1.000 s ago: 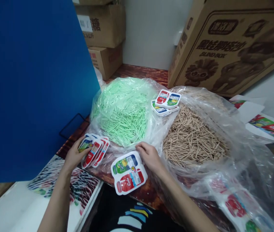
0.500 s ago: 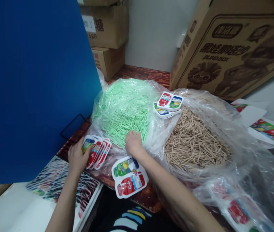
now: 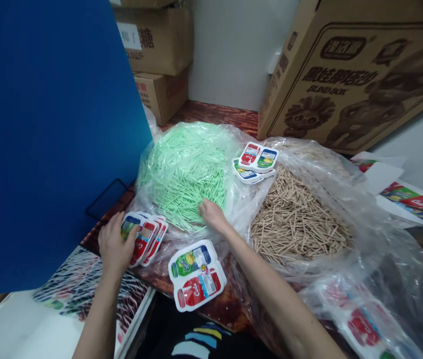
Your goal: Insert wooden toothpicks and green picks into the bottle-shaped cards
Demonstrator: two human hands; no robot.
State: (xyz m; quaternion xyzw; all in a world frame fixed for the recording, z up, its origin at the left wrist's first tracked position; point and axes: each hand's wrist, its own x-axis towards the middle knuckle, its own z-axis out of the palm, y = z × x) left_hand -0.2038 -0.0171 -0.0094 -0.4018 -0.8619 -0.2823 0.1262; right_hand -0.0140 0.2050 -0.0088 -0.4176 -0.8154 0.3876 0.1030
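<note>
My left hand [image 3: 117, 245] is curled round the left side of a fanned stack of drink-printed packets [image 3: 153, 243], thumb on the top one and fingers along its far edge. The stack rests at the table's left edge. My right hand [image 3: 213, 215] is at the near edge of a heap of thin light-green sticks [image 3: 185, 184] in a clear plastic bag. Its fingers are curled together against the sticks; anything between them is hidden. A single two-bottle packet [image 3: 197, 275], green above red, lies flat on the table between my forearms.
Right of the green heap, another clear bag holds brown sticks [image 3: 297, 219]. A few packets [image 3: 255, 162] lie on the plastic between the heaps. More packets [image 3: 364, 326] show under plastic at lower right. A blue panel [image 3: 54, 139] stands left; cartons [image 3: 349, 75] stand behind.
My right hand has shifted slightly right along the edge of the green sticks, and its fingers have drawn together. My left hand stays on the packet stack. The view has shifted slightly.
</note>
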